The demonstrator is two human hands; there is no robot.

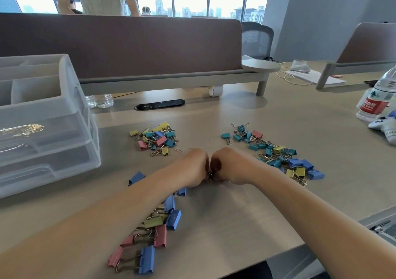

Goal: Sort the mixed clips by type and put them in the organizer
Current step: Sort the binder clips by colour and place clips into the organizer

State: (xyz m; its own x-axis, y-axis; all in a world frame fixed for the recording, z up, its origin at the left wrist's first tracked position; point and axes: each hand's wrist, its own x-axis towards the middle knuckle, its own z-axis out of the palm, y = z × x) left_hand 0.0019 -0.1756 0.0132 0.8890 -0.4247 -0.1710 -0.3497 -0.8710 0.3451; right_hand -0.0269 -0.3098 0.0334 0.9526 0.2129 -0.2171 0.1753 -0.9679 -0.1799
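Right now our left hand (pixel 196 167) and right hand (pixel 231 166) meet knuckle to knuckle over the middle of the table (pixel 235 214), both with fingers curled under. In the seam between them a bit of dark wire shows: a metal clip (pixel 211 175), low against the tabletop. We judge that both hands pinch it, perhaps to pull tangled pieces apart. The fingertips are hidden beneath the palms, so we cannot tell just how each holds it, nor which way its long axis runs.

What the coming move turns on is where this clip must go. The organizer (pixel 81 116) stands well off to our left and somewhat farther out, so the left hand is the nearer one for a drop there; the right would have to cross over. Something gold glints through its upper drawer (pixel 53 126), probably paper clips already sorted.

Three lots of coloured binder clips lie round the hands. The small clips (pixel 157 138) are ahead and to the left, a middling heap (pixel 278 156) is to the right near the right wrist, and the large clips (pixel 158 229) are close in, partly under our left forearm. If the clip belongs with one of these, the hand on that side is nearer.
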